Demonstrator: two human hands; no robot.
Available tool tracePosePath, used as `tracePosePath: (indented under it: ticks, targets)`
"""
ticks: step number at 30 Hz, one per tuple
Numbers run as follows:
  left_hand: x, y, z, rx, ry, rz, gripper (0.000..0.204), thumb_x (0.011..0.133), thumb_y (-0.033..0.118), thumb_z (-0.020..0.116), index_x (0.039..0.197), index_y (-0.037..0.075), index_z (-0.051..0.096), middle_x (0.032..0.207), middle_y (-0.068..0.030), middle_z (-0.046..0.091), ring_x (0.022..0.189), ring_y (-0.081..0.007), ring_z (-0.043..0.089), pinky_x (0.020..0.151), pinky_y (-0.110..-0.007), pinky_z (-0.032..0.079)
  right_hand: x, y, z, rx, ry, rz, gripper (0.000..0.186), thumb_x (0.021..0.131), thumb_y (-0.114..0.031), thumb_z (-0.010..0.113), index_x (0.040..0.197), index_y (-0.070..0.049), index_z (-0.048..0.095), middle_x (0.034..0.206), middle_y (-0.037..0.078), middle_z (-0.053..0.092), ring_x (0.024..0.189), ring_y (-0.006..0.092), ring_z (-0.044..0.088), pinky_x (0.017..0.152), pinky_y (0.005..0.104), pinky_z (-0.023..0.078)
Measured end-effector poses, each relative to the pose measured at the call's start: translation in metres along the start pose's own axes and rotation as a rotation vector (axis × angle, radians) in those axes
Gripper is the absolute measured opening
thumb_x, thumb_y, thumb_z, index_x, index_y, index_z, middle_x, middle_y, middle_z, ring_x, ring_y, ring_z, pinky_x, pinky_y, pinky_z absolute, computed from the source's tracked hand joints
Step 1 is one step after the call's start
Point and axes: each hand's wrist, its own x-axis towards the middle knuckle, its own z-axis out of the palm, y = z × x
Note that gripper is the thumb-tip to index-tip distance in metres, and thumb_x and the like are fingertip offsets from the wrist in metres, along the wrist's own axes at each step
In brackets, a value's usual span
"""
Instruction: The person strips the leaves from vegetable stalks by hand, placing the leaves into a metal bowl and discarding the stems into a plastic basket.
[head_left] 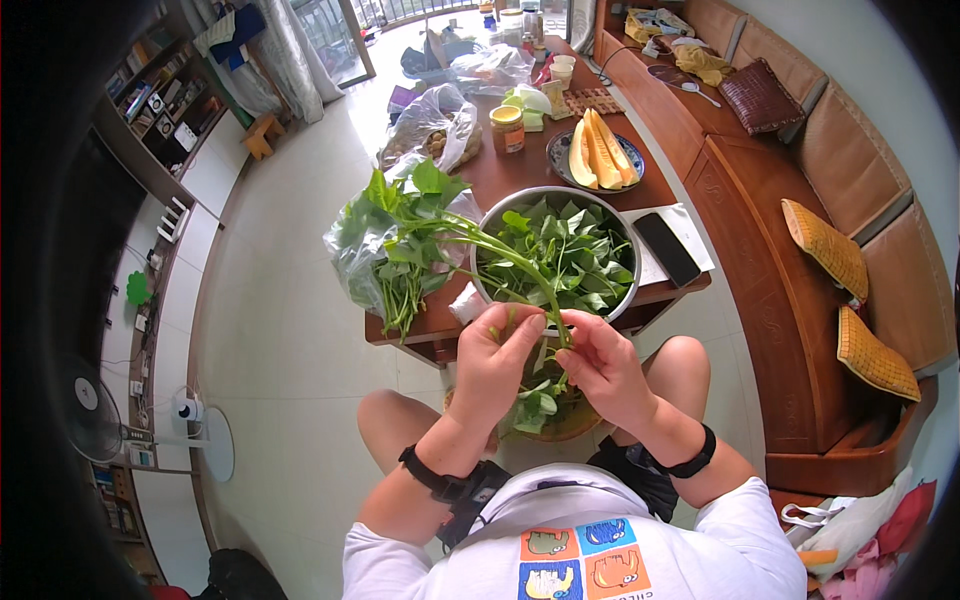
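Over the table's near edge, my left hand [495, 350] is closed, thumb and forefinger pinched at a leafy green stem [520, 262]. A thin green bit shows by its fingers. My right hand [603, 365] grips the same stem from the other side, its lower end hanging below the fingers. Just beyond both hands is a metal bowl [636, 262] full of loose green leaves [555, 245]. To its left, more leafy stems [405, 275] lie on a clear plastic bag [350, 245]. Beneath my hands, partly hidden, a round container [575, 425] has leaves [537, 403] in it.
On the wooden table [490, 175] are a plate [557, 160] of melon slices [597, 150], a jar [507, 130], a filled bag [440, 130] and a black phone [667, 248] on paper. A wooden sofa [740, 270] runs along the right. A fan [215, 440] stands at left.
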Motion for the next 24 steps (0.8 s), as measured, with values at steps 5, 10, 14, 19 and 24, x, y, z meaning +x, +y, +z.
tracePosePath:
  ticks: [5,10,14,19,24]
  targets:
    - [-0.002,0.002,0.002,-0.41,0.004,-0.202,0.013,0.094,0.013,0.064,0.103,0.003,0.067,0.077,0.0055,0.06,0.061,0.0002,0.046,0.053,-0.016,0.034,0.003,0.0,0.003,-0.017,0.019,-0.028,0.044,0.086,0.002,0.066,0.128,-0.005,0.054,0.076,0.002,0.053,0.066,0.0091,0.05,0.061,0.0239,0.044]
    - [-0.003,0.001,0.004,-0.524,0.049,-0.202,0.011,0.094,0.012,0.065,0.102,0.005,0.067,0.072,0.0083,0.056,0.055,0.0012,0.038,0.047,-0.017,0.024,0.002,0.004,0.005,-0.067,-0.011,-0.091,0.046,0.09,0.003,0.063,0.132,-0.006,0.05,0.084,-0.003,0.051,0.065,0.0027,0.049,0.056,0.018,0.041]
    - [-0.001,0.001,-0.001,-0.595,0.075,-0.186,0.008,0.095,0.011,0.063,0.1,0.006,0.068,0.068,0.0063,0.053,0.054,-0.0015,0.041,0.046,-0.019,0.026,0.0,0.0,0.009,-0.127,-0.005,-0.119,0.045,0.089,0.002,0.065,0.132,-0.006,0.052,0.085,-0.003,0.051,0.067,0.0029,0.046,0.058,0.0184,0.04]
    - [0.002,0.01,-0.014,-0.599,0.064,-0.089,0.011,0.097,0.011,0.06,0.102,0.005,0.066,0.069,0.0036,0.053,0.054,-0.003,0.04,0.046,-0.019,0.026,0.0,-0.001,0.007,-0.17,-0.004,-0.145,0.045,0.089,0.002,0.066,0.132,-0.006,0.053,0.085,-0.003,0.051,0.068,0.0039,0.046,0.06,0.0188,0.04]
    - [0.005,0.025,-0.04,-0.613,0.084,0.088,0.012,0.099,0.011,0.056,0.104,0.004,0.063,0.083,-0.0023,0.058,0.061,-0.0048,0.043,0.046,-0.018,0.028,0.0,0.001,0.004,-0.226,-0.011,-0.165,0.046,0.088,0.003,0.066,0.131,-0.006,0.053,0.086,-0.001,0.052,0.069,0.005,0.047,0.06,0.0197,0.042]
